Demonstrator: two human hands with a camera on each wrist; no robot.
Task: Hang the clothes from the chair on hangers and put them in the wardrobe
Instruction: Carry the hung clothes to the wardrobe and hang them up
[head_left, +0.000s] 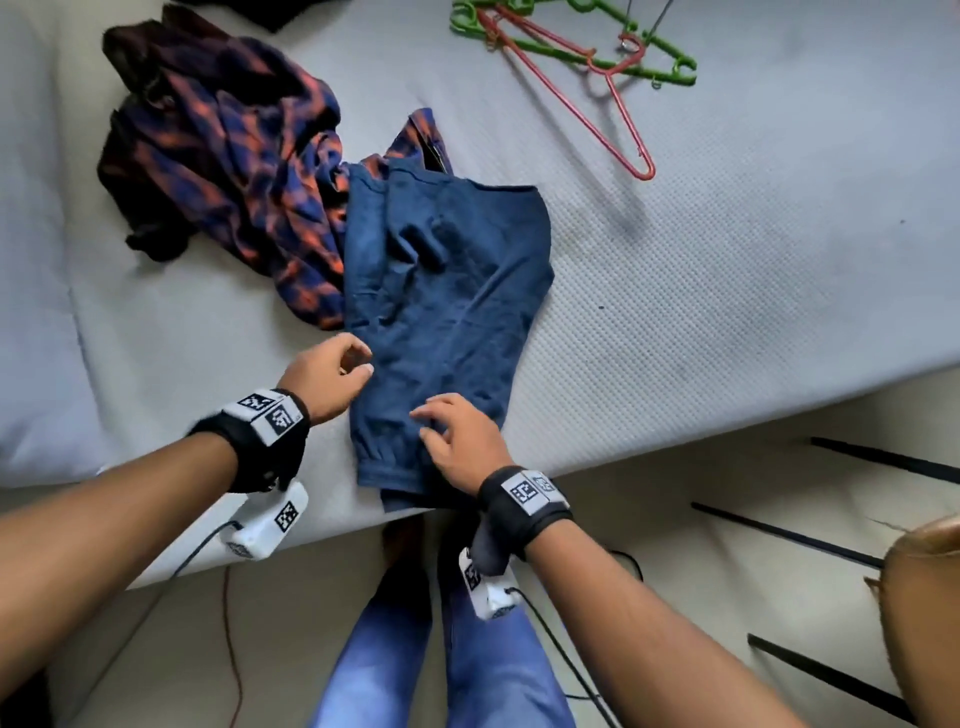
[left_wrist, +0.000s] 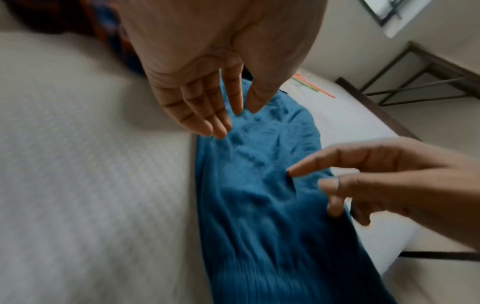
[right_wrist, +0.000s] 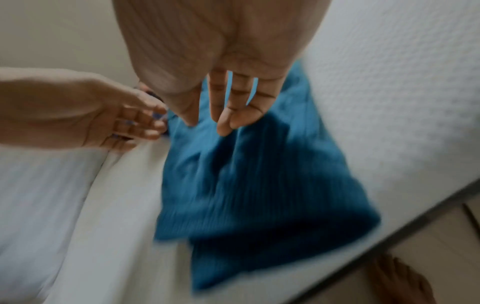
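Nothing is hung yet: your left hand (head_left: 332, 376) and right hand (head_left: 460, 441), fingers loosely spread, touch the blue cotton garment (head_left: 441, 291) on the white mattress (head_left: 727, 312), red-and-blue plaid shirt (head_left: 228, 166) at ten o'clock, plastic hangers (head_left: 571, 57) unused at one o'clock.

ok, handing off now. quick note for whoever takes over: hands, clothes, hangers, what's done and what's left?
Left hand: at the left edge of the blue garment; grip unclear.
Right hand: open, fingers resting on the garment near its lower end.
Blue garment lies on the bed, its end over the edge. Plaid shirt crumpled beside it.
Red hanger and green hangers lie at the far side of the bed.
Done: no garment on a hanger yet.
Left: hang both, put them in the wardrobe.
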